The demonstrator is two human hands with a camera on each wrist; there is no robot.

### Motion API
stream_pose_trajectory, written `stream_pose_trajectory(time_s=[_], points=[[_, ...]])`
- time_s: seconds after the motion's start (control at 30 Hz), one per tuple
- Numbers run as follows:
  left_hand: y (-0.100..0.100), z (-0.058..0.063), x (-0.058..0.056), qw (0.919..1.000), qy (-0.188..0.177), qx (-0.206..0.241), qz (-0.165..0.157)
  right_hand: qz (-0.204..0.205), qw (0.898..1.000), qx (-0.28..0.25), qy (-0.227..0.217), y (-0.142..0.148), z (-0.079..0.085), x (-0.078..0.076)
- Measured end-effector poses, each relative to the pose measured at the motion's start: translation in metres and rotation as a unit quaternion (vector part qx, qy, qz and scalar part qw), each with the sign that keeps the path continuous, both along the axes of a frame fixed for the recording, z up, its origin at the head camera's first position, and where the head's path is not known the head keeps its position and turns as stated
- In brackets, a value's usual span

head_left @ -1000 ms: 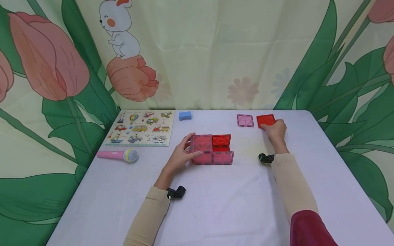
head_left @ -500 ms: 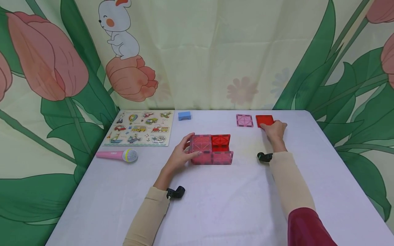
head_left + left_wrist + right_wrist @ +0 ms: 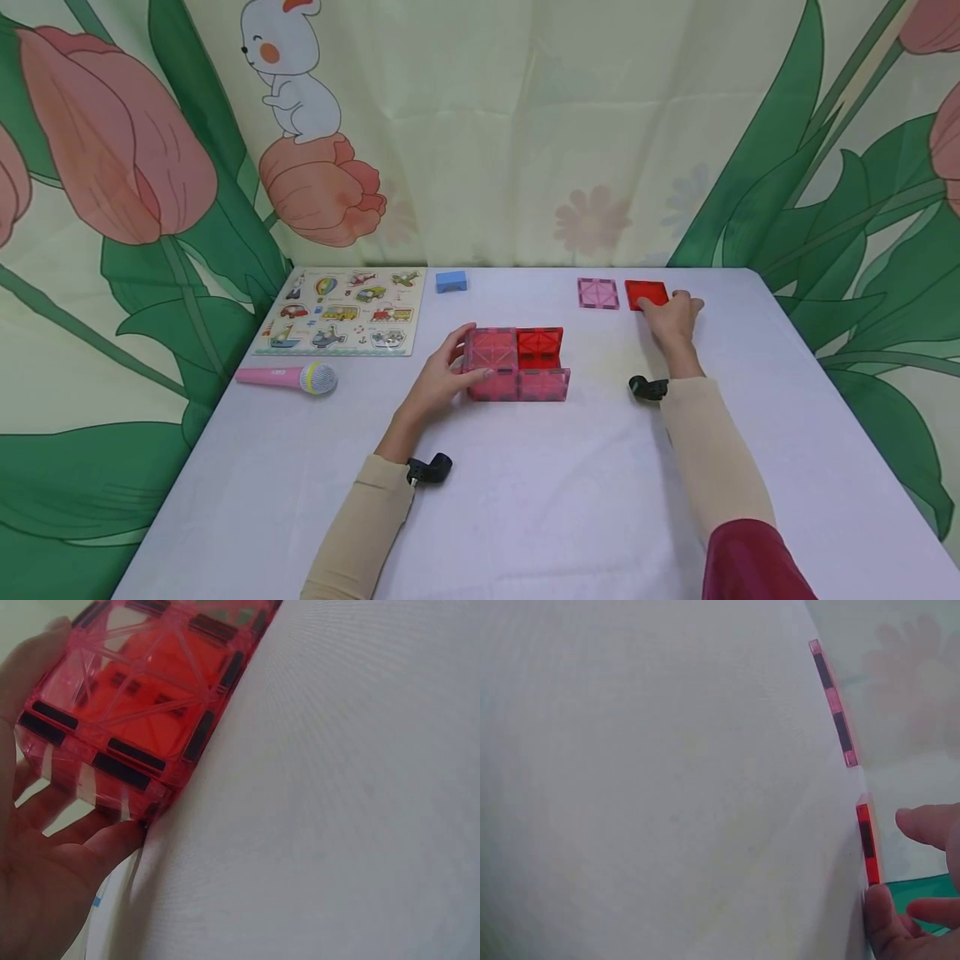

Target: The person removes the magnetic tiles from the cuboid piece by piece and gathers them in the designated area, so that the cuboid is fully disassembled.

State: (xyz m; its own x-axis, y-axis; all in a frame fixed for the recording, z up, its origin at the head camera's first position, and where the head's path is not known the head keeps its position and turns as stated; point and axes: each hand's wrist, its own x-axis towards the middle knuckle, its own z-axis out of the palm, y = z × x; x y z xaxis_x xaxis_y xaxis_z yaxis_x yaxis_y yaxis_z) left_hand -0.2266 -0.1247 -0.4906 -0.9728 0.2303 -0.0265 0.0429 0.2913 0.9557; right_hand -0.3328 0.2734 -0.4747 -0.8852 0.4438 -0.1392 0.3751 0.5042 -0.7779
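Left hand (image 3: 433, 383) gripped the tile box (image 3: 517, 385); my right hand (image 3: 671, 322) reached the red tile (image 3: 647, 292).

On the matte white tablecloth (image 3: 555, 492), my left thumb pressed the box's near wall while the fingers curled round its left end. Its longest side ran left to right, and its clear pink and red plastic walls showed diagonal ribs and dark strips along the edges. Farther off, my right thumb touched the red tile's near right corner; the index finger stood apart from it, so nothing was pinched. That glossy square lay flat, just left and far of my right hand, well apart from my left; being square, it had no long axis. Left of it, with a gap between, lay a paler pink tile (image 3: 597, 293), equally flat.
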Motion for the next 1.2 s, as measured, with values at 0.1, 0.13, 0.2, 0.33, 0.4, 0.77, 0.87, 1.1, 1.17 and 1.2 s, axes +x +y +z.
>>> stream_pose_trajectory(time_s=[0.1, 0.13, 0.2, 0.33, 0.4, 0.77, 0.87, 1.1, 1.17, 1.2], points=[[0.0, 0.004, 0.001, 0.9999, -0.01, -0.005, -0.004, -0.004, 1.0, -0.001, 0.003, -0.001, 0.002, 0.002], [0.001, 0.006, 0.001, 0.9999, -0.014, -0.007, -0.006, -0.003, 1.0, -0.001, 0.003, -0.001, 0.003, 0.003], [0.001, 0.008, 0.002, 0.9997, -0.018, -0.013, -0.01, -0.001, 1.0, -0.001, 0.001, -0.001, 0.004, 0.005], [0.001, 0.009, 0.002, 0.9997, -0.019, -0.013, -0.012, 0.01, 1.0, 0.002, 0.002, -0.003, 0.007, 0.008], [0.0, 0.007, 0.002, 0.9998, -0.017, -0.008, -0.011, 0.016, 1.0, 0.003, 0.0, -0.004, 0.009, 0.01], [-0.001, -0.002, 0.001, 1.0, 0.007, 0.004, -0.002, 0.091, 0.994, 0.048, 0.022, -0.024, 0.032, 0.029], [-0.001, -0.002, 0.002, 0.9999, 0.01, 0.004, 0.0, 0.102, 0.993, 0.053, 0.029, -0.032, 0.039, 0.036], [-0.001, 0.0, 0.002, 0.9999, 0.01, 0.0, 0.003, 0.134, 0.985, 0.07, 0.077, -0.048, 0.052, 0.053], [-0.001, -0.001, 0.002, 1.0, 0.009, 0.0, 0.003, 0.147, 0.982, 0.075, 0.089, -0.053, 0.055, 0.057], [-0.001, -0.001, 0.002, 1.0, 0.008, 0.0, 0.002, 0.152, 0.981, 0.076, 0.095, -0.055, 0.056, 0.06]])
